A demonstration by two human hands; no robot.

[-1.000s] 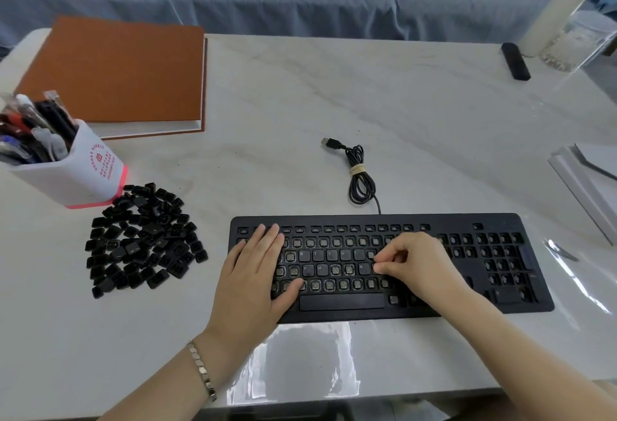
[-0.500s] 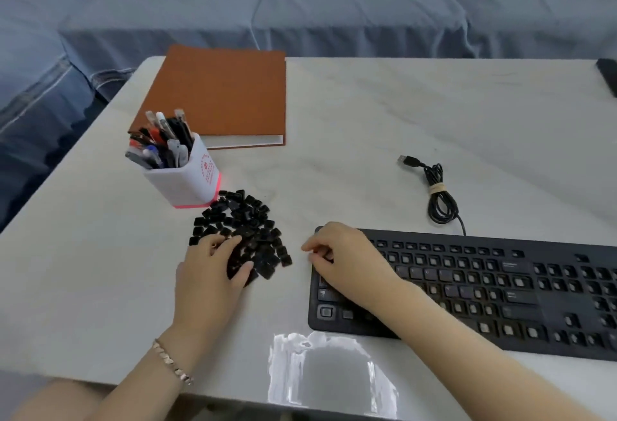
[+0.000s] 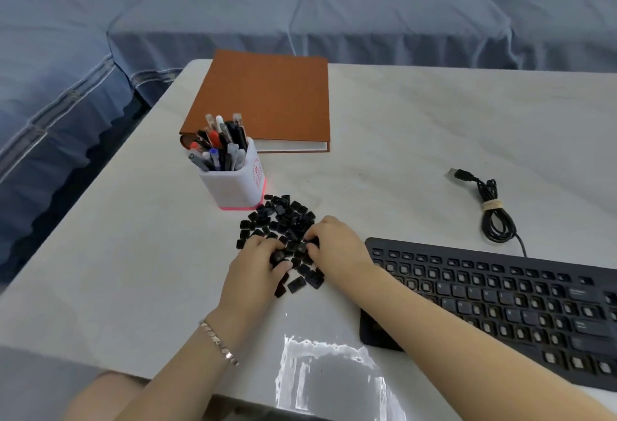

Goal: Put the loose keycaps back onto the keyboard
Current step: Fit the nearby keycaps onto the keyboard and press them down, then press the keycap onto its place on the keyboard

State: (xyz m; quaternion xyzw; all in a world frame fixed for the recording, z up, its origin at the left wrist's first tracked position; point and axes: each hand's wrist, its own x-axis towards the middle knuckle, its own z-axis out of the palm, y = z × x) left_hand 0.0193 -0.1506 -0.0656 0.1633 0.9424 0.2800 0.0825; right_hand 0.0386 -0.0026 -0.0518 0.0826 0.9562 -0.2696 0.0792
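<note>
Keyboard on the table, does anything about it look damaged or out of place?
Yes. The keyboard has many bare sockets with no caps on them. Loose black keycaps lie in a scattered pile on the table beside the pen holder. Its USB cable lies coiled and unplugged.

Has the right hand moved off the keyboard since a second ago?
Yes. The right hand has left the middle of the keyboard and gone left, past its left edge, onto the keycap pile.
</note>
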